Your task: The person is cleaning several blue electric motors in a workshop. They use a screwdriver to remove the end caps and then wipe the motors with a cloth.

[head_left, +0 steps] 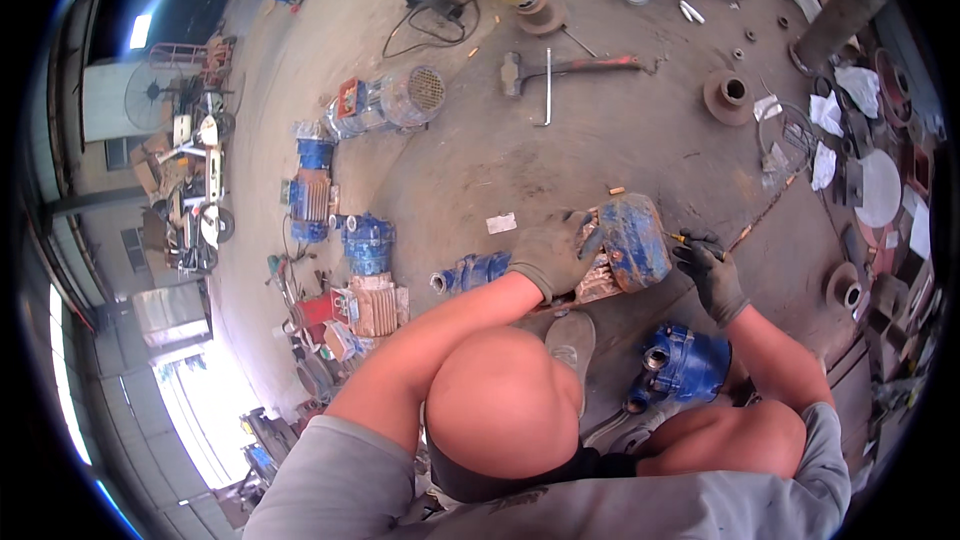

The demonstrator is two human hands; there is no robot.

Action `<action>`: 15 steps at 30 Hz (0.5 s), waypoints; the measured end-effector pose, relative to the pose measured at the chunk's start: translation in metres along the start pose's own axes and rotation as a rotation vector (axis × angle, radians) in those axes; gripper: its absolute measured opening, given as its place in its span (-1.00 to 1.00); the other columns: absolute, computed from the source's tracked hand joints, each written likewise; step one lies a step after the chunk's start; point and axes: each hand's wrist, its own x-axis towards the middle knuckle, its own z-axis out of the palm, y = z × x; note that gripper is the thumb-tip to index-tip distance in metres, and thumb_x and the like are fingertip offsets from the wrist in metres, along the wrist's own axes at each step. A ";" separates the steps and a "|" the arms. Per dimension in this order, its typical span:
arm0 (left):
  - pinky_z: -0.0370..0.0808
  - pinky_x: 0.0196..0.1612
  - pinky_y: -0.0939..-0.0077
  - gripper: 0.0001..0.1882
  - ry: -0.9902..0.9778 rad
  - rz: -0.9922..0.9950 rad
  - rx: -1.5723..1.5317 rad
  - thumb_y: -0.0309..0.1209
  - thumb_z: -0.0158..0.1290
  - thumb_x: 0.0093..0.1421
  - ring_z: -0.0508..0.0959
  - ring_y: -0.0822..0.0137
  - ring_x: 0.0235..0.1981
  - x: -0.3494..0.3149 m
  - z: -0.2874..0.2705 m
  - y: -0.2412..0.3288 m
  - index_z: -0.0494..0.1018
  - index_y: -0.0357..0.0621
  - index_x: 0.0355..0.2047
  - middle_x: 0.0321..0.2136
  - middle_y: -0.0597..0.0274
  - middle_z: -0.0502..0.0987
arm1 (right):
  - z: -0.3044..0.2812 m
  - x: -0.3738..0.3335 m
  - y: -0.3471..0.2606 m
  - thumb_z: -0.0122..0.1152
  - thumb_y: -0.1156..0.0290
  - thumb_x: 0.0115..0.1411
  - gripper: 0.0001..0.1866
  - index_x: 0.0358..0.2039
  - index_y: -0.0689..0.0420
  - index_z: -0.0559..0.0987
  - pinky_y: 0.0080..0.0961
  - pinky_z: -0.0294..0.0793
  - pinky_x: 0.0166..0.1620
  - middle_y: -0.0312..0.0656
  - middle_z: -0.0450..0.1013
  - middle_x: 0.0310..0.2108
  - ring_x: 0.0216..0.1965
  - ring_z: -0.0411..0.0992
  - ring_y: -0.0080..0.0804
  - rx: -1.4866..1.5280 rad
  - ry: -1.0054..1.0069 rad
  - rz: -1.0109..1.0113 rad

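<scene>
Motor (636, 245) of ribbed, paint-chipped metal touches the gloved left hand (556, 252).

Motor cover (637, 242): blue, blotched rust-brown from where I stand. Motor fins (600, 284): orange-tan. Left glove (555, 255): olive-grey; right glove (715, 283): same, fingers blackish. Slim tool (681, 238): yellow bit showing. Pump casing (698, 364): deep blue. Hammer (590, 66): red-and-black handle. 2 short rods (686, 12): white. Shirt (660, 510): grey.

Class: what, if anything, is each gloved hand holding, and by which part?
The right hand holds a thin tool with a yellow handle, by that handle. The left hand touches a rusty, blue metal motor; whether it grips cannot be told.
</scene>
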 end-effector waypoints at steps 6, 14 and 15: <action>0.60 0.11 0.01 -0.48 -0.078 -0.050 -0.009 0.03 0.04 0.47 0.66 -0.14 0.06 0.002 -0.008 0.004 0.57 -0.15 0.12 0.03 -0.15 0.65 | 0.042 0.065 -0.045 0.29 0.09 0.49 -0.60 -0.14 0.25 0.64 -0.38 0.60 -0.30 -0.06 0.67 -0.23 -0.32 0.65 -0.36 -0.478 0.071 -0.111; 0.60 0.13 0.00 -0.43 -0.076 -0.046 0.012 0.07 0.01 0.48 0.65 -0.14 0.08 0.002 -0.008 0.003 0.56 -0.18 0.14 0.05 -0.15 0.65 | 0.058 0.135 -0.055 0.24 0.03 0.50 -0.57 -0.23 0.21 0.63 -0.35 0.49 -0.49 -0.16 0.58 -0.46 -0.57 0.53 -0.36 -0.825 0.197 0.121; 0.60 0.13 0.00 -0.43 -0.092 -0.049 0.004 0.08 0.00 0.48 0.65 -0.14 0.08 0.002 -0.008 0.005 0.56 -0.18 0.15 0.05 -0.15 0.65 | 0.049 0.134 -0.054 0.24 0.03 0.50 -0.58 -0.21 0.19 0.63 -0.36 0.49 -0.49 -0.16 0.59 -0.45 -0.56 0.54 -0.36 -0.748 0.261 0.094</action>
